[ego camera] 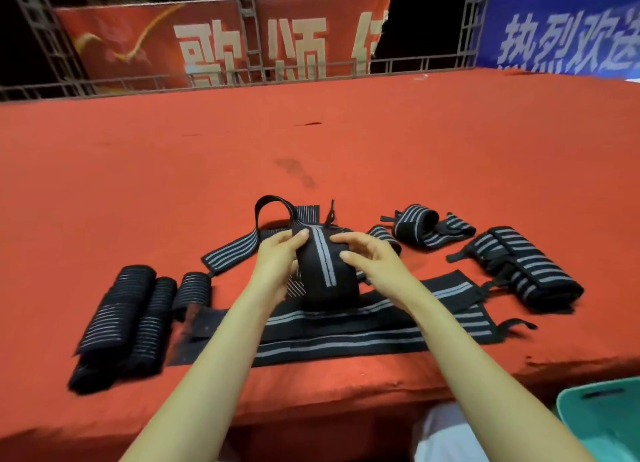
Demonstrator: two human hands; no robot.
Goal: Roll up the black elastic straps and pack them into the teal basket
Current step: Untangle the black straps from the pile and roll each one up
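Observation:
A thick roll of black elastic strap with grey stripes stands in the middle of the red table, on top of flat unrolled straps. My left hand grips the roll's left side, fingertips on its top. My right hand holds its right side with thumb and fingers curled over it. Three rolled straps lie side by side at the left. More rolled straps lie at the right. A corner of the teal basket shows at the bottom right, below the table edge.
A loose strap with a loop lies behind the roll, and a half-rolled one sits behind to the right. The red cloth table stretches far back to a metal railing with red and blue banners.

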